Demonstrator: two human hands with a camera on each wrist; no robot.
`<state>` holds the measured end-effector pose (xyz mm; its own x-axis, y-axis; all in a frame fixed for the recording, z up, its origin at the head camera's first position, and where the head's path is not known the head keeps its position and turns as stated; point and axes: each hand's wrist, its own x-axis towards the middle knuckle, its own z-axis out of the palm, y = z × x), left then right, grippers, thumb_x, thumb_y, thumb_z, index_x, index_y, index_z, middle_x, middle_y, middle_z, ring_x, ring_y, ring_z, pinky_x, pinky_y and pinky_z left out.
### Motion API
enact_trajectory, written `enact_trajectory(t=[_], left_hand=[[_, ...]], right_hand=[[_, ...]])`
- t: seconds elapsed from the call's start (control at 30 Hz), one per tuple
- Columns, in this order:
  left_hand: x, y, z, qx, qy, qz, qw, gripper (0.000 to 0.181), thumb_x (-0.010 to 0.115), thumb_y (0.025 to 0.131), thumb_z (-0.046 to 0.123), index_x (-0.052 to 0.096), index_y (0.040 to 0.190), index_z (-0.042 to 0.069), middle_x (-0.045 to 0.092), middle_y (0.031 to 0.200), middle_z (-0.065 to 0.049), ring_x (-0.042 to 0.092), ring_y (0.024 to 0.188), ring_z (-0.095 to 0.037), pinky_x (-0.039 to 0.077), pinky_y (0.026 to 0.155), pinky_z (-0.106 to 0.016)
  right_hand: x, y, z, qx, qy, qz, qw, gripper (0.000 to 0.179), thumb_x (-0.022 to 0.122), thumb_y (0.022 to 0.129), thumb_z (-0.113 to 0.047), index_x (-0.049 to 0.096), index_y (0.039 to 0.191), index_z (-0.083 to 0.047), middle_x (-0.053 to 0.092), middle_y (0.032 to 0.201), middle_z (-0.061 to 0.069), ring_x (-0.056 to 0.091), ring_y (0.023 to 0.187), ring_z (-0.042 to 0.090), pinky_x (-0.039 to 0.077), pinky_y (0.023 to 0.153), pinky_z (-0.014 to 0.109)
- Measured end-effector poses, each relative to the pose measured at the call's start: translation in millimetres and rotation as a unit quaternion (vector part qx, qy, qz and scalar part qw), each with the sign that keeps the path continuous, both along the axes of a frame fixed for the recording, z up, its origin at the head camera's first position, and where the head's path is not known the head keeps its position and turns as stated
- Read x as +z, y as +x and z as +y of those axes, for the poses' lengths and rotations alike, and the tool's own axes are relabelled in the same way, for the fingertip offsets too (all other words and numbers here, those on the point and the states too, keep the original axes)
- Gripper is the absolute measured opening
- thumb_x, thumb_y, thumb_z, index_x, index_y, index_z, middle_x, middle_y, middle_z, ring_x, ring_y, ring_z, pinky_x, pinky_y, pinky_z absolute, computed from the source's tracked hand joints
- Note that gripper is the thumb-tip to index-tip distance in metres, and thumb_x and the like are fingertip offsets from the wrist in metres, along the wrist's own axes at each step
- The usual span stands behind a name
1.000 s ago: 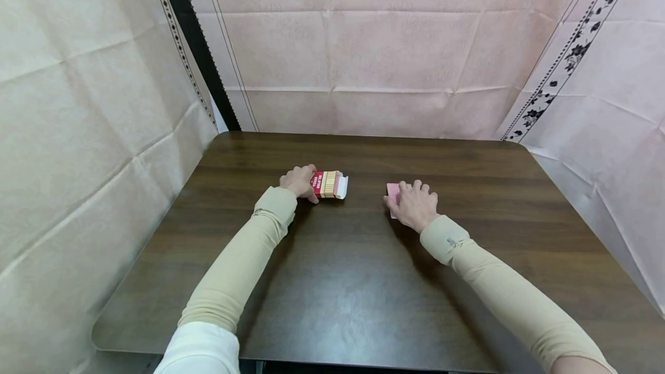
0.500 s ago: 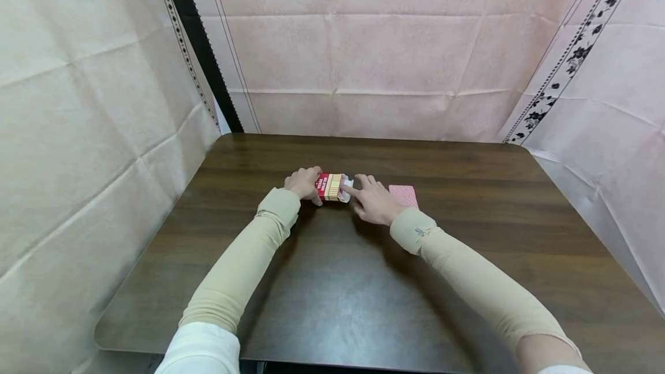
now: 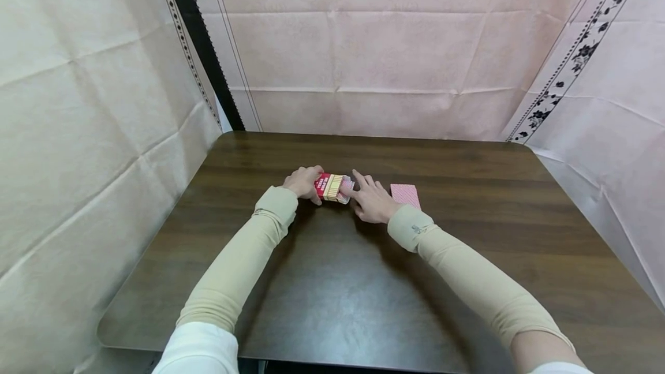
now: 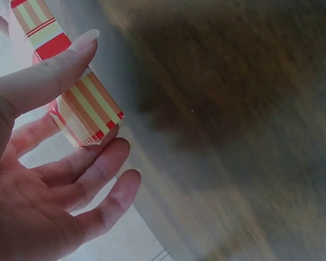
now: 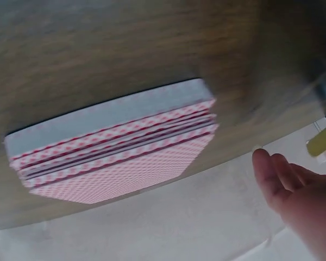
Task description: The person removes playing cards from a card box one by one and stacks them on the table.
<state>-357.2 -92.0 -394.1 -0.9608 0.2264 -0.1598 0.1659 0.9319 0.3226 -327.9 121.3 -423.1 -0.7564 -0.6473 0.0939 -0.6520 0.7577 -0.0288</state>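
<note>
My left hand (image 3: 303,182) grips a red, cream-striped playing-card box (image 3: 328,186) lying sideways over the table. In the left wrist view, the thumb lies along one side of the box (image 4: 92,106) and fingers are behind it. The box's right end is open, with pink-patterned cards (image 3: 346,186) showing there. My right hand (image 3: 375,199) is at that opening, one finger over the cards and the other fingers stretched out. Right of this hand sits a stack of pink-and-white patterned playing cards (image 3: 404,195), slightly uneven along its edges in the right wrist view.
The brown wooden table (image 3: 332,293) has rounded corners. Pale cloth curtains (image 3: 363,56) hang behind it and on both sides, with a dark strip (image 3: 208,56) at the back left.
My right hand has moved left from the card stack to the box's open end. Pink cards now show at the opening, where the white flap was seen. The left hand stays on the box.
</note>
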Motion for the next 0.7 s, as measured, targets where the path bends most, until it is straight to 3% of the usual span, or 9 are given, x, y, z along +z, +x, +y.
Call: enact_trajectory(t=[0.17,0.37,0.7], left_hand=[[0.6,0.5,-0.8,0.006,-0.005,-0.001,1.0000,0.084,0.087,0.069,0.020,0.043,0.140,0.016,0.054,0.133,-0.012,0.052,0.118,-0.029,0.044,0.096,-0.051],[2.3,3.5,5.2,0.000,-0.003,-0.005,1.0000,0.084,0.087,0.070,0.020,0.043,0.140,0.015,0.054,0.134,-0.012,0.052,0.118,-0.029,0.044,0.097,-0.051],[0.0,1.6,1.0,0.020,-0.015,-0.001,0.9997,0.083,0.087,0.069,0.021,0.043,0.139,0.016,0.055,0.130,-0.011,0.052,0.115,-0.029,0.043,0.096,-0.052]], right_hand=[[2.3,-1.2,2.8,-0.006,-0.046,-0.012,0.9988,0.058,0.068,0.087,-0.029,0.049,0.141,-0.021,0.032,0.152,0.024,0.041,0.131,0.039,0.038,0.106,0.056],[6.1,-3.5,-2.0,-0.014,-0.079,-0.002,0.9968,0.060,0.070,0.085,-0.045,0.058,0.131,-0.007,0.051,0.136,0.018,0.047,0.124,0.031,0.041,0.105,0.048],[12.0,1.1,5.8,-0.023,-0.056,0.029,0.9978,0.048,0.074,0.081,-0.031,0.061,0.122,-0.009,0.062,0.121,0.016,0.051,0.110,0.033,0.047,0.089,0.047]])
